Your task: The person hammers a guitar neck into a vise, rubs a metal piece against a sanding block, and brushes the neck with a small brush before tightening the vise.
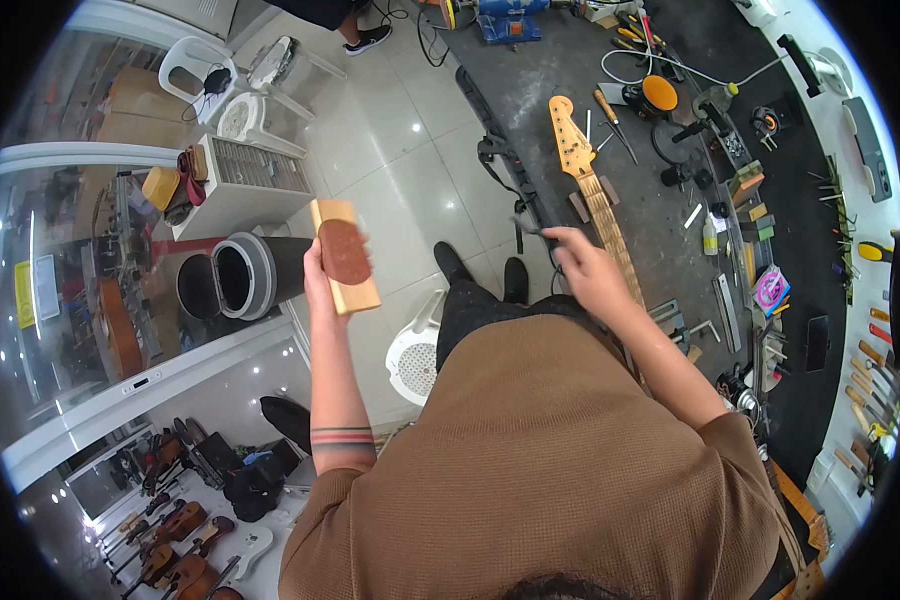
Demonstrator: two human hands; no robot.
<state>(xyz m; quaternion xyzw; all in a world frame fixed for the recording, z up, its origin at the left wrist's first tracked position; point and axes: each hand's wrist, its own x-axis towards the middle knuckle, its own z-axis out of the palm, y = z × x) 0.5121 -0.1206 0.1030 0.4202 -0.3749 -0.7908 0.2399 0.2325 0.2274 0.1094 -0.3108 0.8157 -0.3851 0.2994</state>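
My left hand point(318, 282) grips a pale wooden block point(363, 298) out to the left, near the bin. A reddish-brown oval patch point(346, 252) with a ragged edge covers the middle of the block's face. My right hand point(592, 272) is closed beside the workbench edge. A small dark item, blurred, pokes out past its fingers; I cannot make out its kind. Close to that hand, a guitar neck point(610, 225) with a maple-coloured fretboard and headstock lies on the dark workbench point(525, 100), with small dark blocks beside it.
An open-lidded bin point(257, 275) stands at the left, below a white drawer cabinet point(255, 178). White plastic chairs point(195, 70) are farther off, and a white stool point(413, 365) is near my legs. Tools hang along the right wall. Another person's shoe point(368, 40) shows at the top.
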